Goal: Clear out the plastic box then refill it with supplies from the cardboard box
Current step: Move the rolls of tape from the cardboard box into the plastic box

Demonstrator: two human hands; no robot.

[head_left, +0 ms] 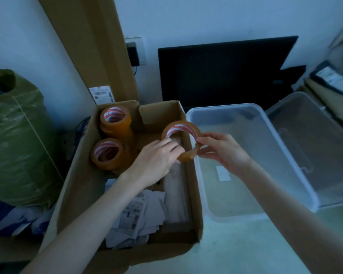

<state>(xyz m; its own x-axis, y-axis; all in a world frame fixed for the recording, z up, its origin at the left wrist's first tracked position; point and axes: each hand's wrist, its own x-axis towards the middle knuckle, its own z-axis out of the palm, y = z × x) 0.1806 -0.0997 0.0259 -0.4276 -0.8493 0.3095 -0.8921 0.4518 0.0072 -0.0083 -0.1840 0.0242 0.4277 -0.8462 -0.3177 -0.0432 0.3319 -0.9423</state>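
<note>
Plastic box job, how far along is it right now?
Clearing looks done: the plastic box appears nearly bare. In hand: left hand and right hand hold a tape roll over the cardboard box. Left: the tape stacks and papers.

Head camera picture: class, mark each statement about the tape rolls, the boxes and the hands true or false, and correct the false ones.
1. Both hands hold one tape roll. True: the left hand and right hand hold it together.
2. The plastic box is full of tape. False: no tape is in it.
3. Tape stacks stand in the cardboard box. True.
4. The lid covers the plastic box. False: it lies beside it.
5. Paper slips lie in the plastic box. False: they lie in the cardboard box.
</note>
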